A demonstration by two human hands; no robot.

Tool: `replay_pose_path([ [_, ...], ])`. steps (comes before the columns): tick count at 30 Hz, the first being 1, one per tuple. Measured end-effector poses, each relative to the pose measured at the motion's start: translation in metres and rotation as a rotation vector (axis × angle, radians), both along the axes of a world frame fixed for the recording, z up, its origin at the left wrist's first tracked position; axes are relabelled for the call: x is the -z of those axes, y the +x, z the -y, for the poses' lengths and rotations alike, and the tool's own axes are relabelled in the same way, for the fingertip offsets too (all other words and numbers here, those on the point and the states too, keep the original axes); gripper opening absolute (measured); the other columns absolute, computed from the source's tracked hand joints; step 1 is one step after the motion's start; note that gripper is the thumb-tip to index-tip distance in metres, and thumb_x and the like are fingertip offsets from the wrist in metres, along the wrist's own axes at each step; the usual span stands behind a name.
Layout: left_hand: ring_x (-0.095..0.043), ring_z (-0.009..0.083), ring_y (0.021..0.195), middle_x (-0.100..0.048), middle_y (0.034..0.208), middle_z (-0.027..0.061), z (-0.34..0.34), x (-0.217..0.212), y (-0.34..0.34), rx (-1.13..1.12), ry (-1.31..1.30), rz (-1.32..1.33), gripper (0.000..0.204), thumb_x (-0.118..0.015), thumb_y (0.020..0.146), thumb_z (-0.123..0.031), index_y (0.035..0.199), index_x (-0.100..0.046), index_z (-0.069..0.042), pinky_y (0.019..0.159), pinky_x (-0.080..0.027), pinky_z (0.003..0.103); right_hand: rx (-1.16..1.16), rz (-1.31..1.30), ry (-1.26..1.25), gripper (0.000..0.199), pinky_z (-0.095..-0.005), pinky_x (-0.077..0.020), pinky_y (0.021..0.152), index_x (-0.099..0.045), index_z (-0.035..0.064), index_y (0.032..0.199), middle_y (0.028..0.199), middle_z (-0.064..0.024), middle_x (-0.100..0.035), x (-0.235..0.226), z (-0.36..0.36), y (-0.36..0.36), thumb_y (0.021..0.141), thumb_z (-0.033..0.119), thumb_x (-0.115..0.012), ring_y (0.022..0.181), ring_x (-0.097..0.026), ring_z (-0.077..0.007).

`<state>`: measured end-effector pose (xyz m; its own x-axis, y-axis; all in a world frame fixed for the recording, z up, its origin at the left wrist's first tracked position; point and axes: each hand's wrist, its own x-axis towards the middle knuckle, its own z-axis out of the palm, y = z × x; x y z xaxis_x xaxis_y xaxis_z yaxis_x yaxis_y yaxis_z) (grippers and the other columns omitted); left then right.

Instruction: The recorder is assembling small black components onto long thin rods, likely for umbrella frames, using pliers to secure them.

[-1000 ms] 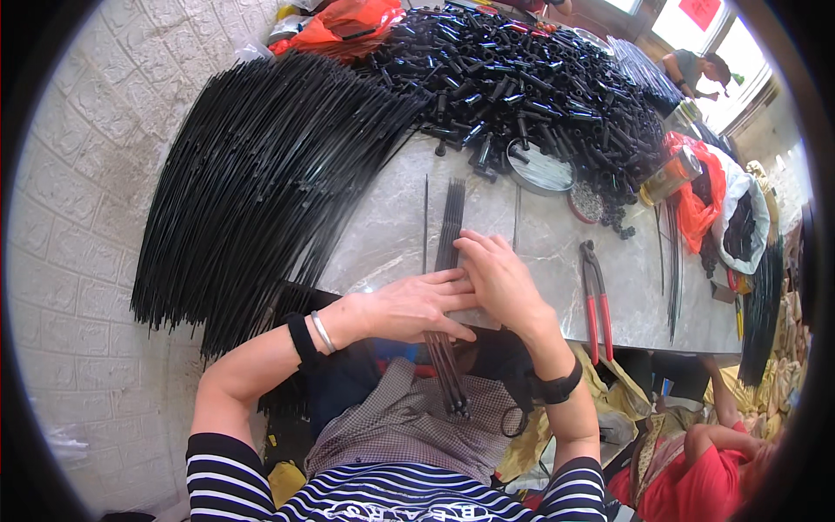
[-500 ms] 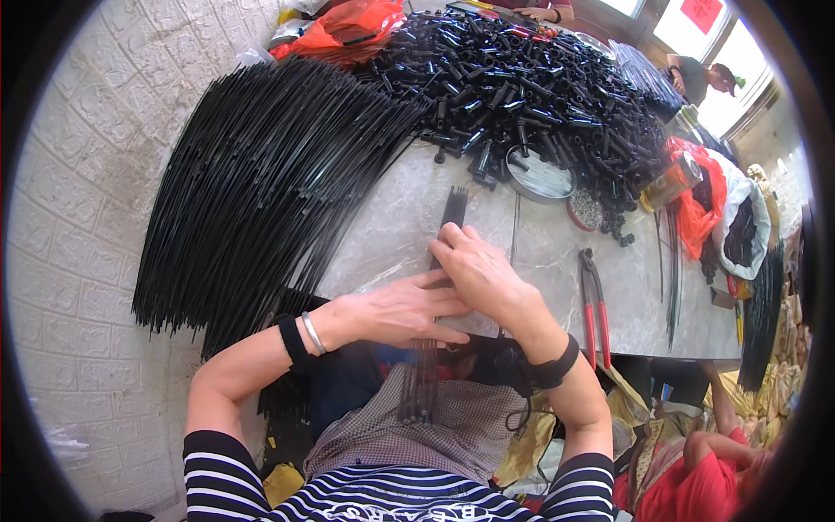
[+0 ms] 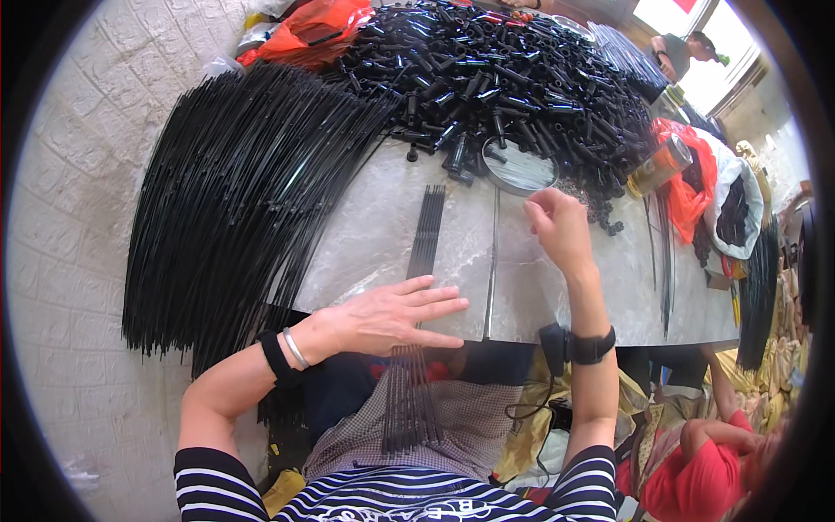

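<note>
My left hand [image 3: 391,317] lies flat, fingers spread, across a row of thin black rods [image 3: 426,230] at the table's near edge. The rods lie side by side; their far ends rest on the table and their near ends stick out over my lap. My right hand [image 3: 561,230] is raised over the table, its fingers curled together; whether anything is between them cannot be made out. It is just in front of a round tin [image 3: 522,190] holding thin pale pieces. A small dish of tiny grey bits beside the tin is mostly hidden behind this hand.
A large bundle of black rods [image 3: 243,191] covers the table's left side. Black tubular parts [image 3: 487,70] are heaped at the back. To the right are a jar [image 3: 658,165], a red bag [image 3: 691,204] and a white bag [image 3: 739,204]. Other people [image 3: 691,478] sit nearby.
My right hand has left the rods and moved right, toward the tin. My left hand stays on the rods, which now lie spread in a flatter row. The red-handled pliers are hidden now.
</note>
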<state>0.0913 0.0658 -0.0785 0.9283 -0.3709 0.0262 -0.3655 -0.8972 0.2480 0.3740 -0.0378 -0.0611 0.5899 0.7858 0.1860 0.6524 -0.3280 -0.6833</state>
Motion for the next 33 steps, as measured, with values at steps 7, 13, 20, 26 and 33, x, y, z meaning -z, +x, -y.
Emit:
replay_pose_path([
  [7,-0.026,0.0237,0.143,-0.023,0.157,0.0062,-0.002,0.007,-0.003,-0.019,-0.056,0.016,0.083,-0.064,0.074,-0.002,0.143,-0.037,-0.039,0.119,-0.023,0.044,-0.009,0.228,-0.291,0.021,-0.0450,-0.0534,0.077,-0.071,-0.0003,0.085,0.083,-0.0229,-0.068,0.016,-0.037,-0.031,0.081,0.019,-0.065,0.083,-0.067,-0.0390],
  [13,-0.027,0.0242,0.142,-0.025,0.156,0.0060,-0.001,0.005,-0.004,-0.016,-0.031,0.023,0.082,-0.066,0.073,-0.003,0.142,-0.039,-0.038,0.119,-0.024,0.044,0.063,0.295,-0.432,0.020,-0.0458,-0.0540,0.077,-0.070,-0.0014,0.084,0.089,-0.0246,-0.068,0.008,-0.047,-0.045,0.081,0.018,-0.064,0.086,-0.067,-0.0405],
  [20,-0.028,0.0244,0.142,-0.025,0.156,0.0063,0.000,0.004,-0.002,-0.011,-0.019,0.046,0.078,-0.066,0.075,-0.007,0.141,-0.040,-0.039,0.118,-0.025,0.044,0.054,0.310,-0.453,0.025,-0.0455,-0.0533,0.079,-0.069,-0.0036,0.082,0.088,-0.0257,-0.067,0.011,-0.049,-0.039,0.081,0.020,-0.062,0.087,-0.067,-0.0404],
  [26,-0.029,0.0250,0.142,-0.026,0.156,0.0070,-0.002,0.010,-0.005,-0.019,-0.057,0.079,0.073,-0.066,0.078,-0.011,0.141,-0.040,-0.038,0.118,-0.025,0.044,-0.075,0.209,-0.304,0.028,-0.0430,-0.0530,0.074,-0.063,-0.0063,0.078,0.081,-0.0243,-0.067,0.007,-0.031,-0.024,0.083,0.020,-0.055,0.076,-0.068,-0.0352],
  [33,-0.028,0.0255,0.142,-0.025,0.156,0.0074,-0.001,0.007,-0.003,0.004,-0.012,0.045,0.069,-0.063,0.080,-0.012,0.141,-0.041,-0.036,0.118,-0.025,0.044,-0.190,-0.355,-0.070,0.012,-0.0284,-0.0489,0.054,-0.056,-0.0042,0.093,0.070,-0.0094,-0.063,0.003,-0.012,-0.025,0.088,0.007,-0.055,0.061,-0.063,-0.0140],
])
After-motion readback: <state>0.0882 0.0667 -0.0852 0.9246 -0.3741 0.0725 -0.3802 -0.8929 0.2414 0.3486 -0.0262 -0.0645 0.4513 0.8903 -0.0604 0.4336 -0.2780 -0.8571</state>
